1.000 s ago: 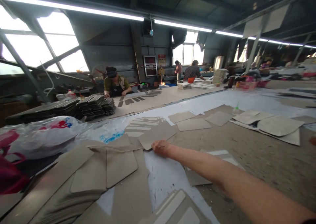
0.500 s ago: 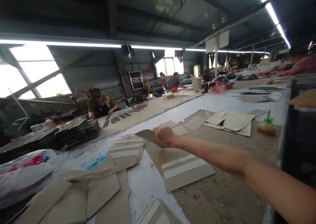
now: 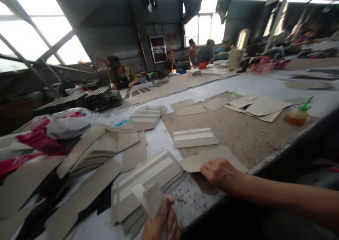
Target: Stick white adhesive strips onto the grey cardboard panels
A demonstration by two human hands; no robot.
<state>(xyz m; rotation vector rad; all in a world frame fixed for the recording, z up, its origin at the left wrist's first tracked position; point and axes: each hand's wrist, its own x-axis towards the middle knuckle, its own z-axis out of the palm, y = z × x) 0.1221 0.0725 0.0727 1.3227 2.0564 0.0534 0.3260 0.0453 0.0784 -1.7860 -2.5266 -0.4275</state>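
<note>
My right hand (image 3: 218,171) lies near the table's front edge, fingers closed on the edge of a grey cardboard sheet (image 3: 212,157) resting flat on the table. At the bottom of the view my left hand (image 3: 161,223) is closed round a small folded piece of card (image 3: 148,199). Just in front of it sits a stack of cardboard pieces with white strips (image 3: 147,178). One single striped piece (image 3: 194,138) lies farther out on the brown table cover.
Loose cardboard sheets (image 3: 100,146) and plastic bags (image 3: 60,123) crowd the left. A glue bottle with a green tip (image 3: 298,114) stands at the right edge. Dark stacks (image 3: 102,97) sit farther back, where a seated person (image 3: 119,74) works; others stand beyond.
My right hand has drawn back from a far reach to the table's front edge, bringing the cardboard sheet along. My left hand has come into view with a folded piece.
</note>
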